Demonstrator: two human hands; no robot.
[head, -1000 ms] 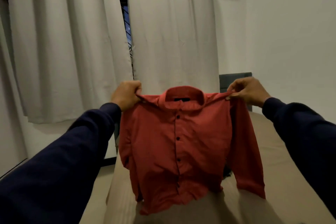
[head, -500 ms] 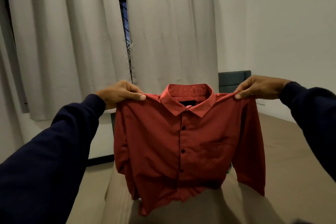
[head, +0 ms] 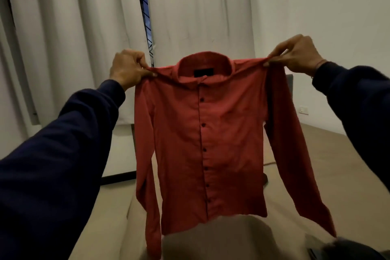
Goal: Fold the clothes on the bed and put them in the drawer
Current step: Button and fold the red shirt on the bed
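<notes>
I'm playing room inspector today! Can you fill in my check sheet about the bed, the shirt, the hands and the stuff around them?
Surface: the bed has a plain tan cover.
Job's things: one red shirt, buttoned, held up by its shoulders, sleeves hanging down; no drawer in view.
Clutter: a dark thing at the bottom right edge, too cut off to name.
Hands: left hand grips the shirt's shoulder; right hand pinches the other shoulder.
Cables: what may be a thin cord lies on the bed behind the shirt.
Surroundings: pale curtains with a dark gap, a white wall with a socket.
</notes>
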